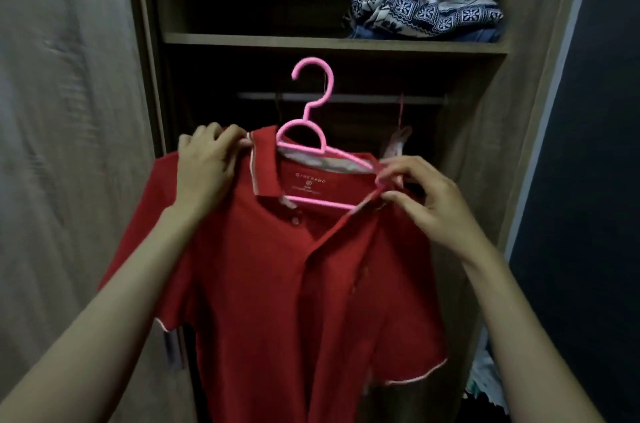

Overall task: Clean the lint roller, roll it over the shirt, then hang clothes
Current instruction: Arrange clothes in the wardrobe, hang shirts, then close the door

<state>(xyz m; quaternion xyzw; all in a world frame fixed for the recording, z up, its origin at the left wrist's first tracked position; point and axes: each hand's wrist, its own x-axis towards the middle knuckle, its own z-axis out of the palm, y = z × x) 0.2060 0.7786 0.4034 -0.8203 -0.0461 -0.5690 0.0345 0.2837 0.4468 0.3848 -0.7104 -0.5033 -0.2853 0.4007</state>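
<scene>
A red polo shirt (277,284) hangs in front of me with a pink plastic hanger (313,117) pushed into its neck opening; the hook points up and left. My left hand (207,163) grips the shirt's left shoulder and collar. My right hand (419,201) pinches the hanger's right end together with the collar edge. The hanger's left arm is hidden inside the shirt. No lint roller is in view.
An open wooden wardrobe stands ahead, with a metal hanging rail (346,97) just behind the hook. A shelf (332,41) above it carries folded blue-and-white patterned cloth (426,12). A pale garment (398,142) hangs on the rail at right. A closed wardrobe door (62,145) lies left.
</scene>
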